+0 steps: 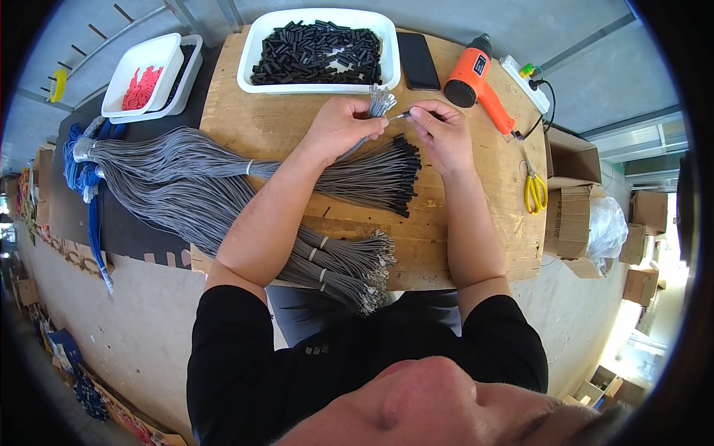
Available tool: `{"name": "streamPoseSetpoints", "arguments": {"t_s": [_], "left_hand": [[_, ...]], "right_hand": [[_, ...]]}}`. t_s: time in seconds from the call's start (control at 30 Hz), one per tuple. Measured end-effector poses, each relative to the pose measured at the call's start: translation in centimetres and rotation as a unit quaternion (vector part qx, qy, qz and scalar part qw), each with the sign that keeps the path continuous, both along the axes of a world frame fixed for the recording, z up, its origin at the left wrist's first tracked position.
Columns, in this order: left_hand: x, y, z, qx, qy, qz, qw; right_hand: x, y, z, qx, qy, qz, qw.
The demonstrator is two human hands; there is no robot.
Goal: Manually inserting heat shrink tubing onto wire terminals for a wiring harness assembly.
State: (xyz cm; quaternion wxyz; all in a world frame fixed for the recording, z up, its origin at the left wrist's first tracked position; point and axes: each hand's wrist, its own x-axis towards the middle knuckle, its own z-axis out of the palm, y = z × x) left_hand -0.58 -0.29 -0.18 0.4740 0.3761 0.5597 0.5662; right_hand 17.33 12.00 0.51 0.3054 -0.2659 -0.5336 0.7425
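Note:
My left hand (346, 128) is closed round a bunch of grey cables whose metal-tipped ends (381, 100) stick up above the fingers. Close by on its right, my right hand (445, 134) pinches a small black sleeve (406, 114) at the tip of one cable. Under and between the hands lies a fan of grey cables with black-sleeved ends (405, 175). Nearer to me, several tied bundles of grey cables (320, 262) end in bare silvery terminals (379, 271). The long grey cables (175, 160) run left across the table.
At the back, a white tray (244, 63) holds many black sleeves. Right of it are a black phone (418, 61), an orange heat gun (472, 78), a power strip (525, 83) and yellow-handled scissors (534, 192). White trays (111, 104) with red pieces stand far left; cardboard boxes (569, 215) sit right.

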Motion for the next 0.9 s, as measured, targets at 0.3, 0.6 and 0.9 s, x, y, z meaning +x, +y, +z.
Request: {"name": "streamPoseSetpoints", "arguments": {"t_s": [0.3, 0.6, 0.9], "left_hand": [[-0.1, 0.1, -0.8, 0.017, 0.012, 0.002, 1.000], [0.0, 0.1, -0.6, 0.015, 0.055, -0.001, 0.998], [0.0, 0.0, -0.4, 0.020, 0.056, -0.004, 0.998]], "right_hand": [[0.5, 1.7, -0.8, -0.168, 0.075, 0.101, 0.978], [0.5, 1.4, -0.6, -0.155, 0.043, 0.111, 0.981], [0.6, 1.4, -0.7, -0.138, 0.024, 0.113, 0.984]]}}
